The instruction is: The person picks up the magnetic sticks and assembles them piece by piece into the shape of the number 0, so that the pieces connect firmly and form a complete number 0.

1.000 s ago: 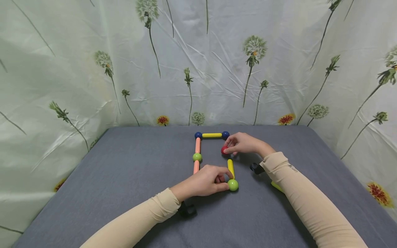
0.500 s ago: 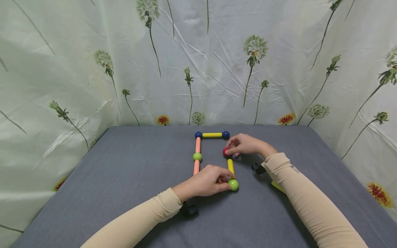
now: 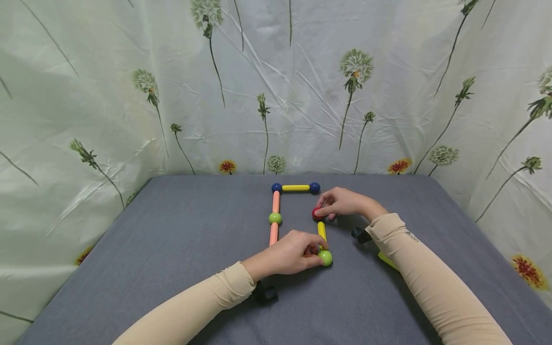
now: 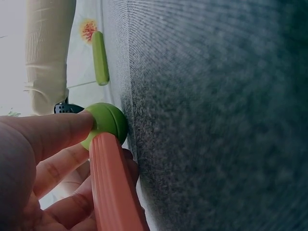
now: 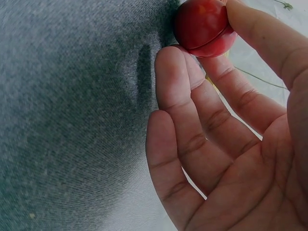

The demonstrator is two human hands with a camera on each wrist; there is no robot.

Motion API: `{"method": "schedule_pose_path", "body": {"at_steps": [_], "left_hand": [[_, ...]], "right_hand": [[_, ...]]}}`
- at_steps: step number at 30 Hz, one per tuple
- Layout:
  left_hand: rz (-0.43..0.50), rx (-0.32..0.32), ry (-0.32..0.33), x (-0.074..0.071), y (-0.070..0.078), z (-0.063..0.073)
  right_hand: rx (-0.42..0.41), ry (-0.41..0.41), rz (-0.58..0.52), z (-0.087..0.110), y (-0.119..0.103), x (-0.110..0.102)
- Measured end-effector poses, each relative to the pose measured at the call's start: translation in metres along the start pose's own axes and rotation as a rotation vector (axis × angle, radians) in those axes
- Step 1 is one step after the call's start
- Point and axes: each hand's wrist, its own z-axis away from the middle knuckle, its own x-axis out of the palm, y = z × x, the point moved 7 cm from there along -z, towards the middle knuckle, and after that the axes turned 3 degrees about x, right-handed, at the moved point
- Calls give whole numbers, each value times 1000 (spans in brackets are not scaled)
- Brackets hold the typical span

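Observation:
My left hand [image 3: 295,252] pinches a light green ball [image 3: 325,258] between thumb and fingers, at the near end of a yellow stick [image 3: 322,231]. In the left wrist view, a salmon-pink stick [image 4: 113,183] reaches up to that green ball [image 4: 108,122] and overlaps its lower edge. My right hand [image 3: 342,202] holds a red ball [image 3: 317,213] between thumb and fingertips, right at the yellow stick's far end. The right wrist view shows the red ball [image 5: 203,26] with a seam round it, the lower fingers [image 5: 166,144] spread loosely beneath.
Salmon-pink sticks [image 3: 276,202] with another green ball [image 3: 275,218] between them run up the left side to a blue ball [image 3: 276,188]. From there a yellow stick [image 3: 295,188] leads to a second blue ball [image 3: 315,187]. A yellow-green stick [image 3: 386,260] lies beside the right forearm.
My right hand has brought the red ball slightly right and nearer, down to the yellow stick's far end. The left hand stays almost where it was on the green ball.

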Motion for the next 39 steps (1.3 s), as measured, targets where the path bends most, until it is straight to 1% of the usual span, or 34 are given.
{"method": "schedule_pose_path", "body": {"at_steps": [13, 18, 30, 39], "left_hand": [[3, 21, 7, 0, 1, 0], [10, 14, 4, 0, 1, 0], [7, 6, 6, 0, 1, 0], [-7, -4, -2, 0, 1, 0]], "right_hand": [[20, -28, -38, 5, 2, 2], [29, -43, -53, 6, 4, 4], [15, -49, -68, 4, 6, 6], [38, -40, -55, 7, 6, 6]]}}
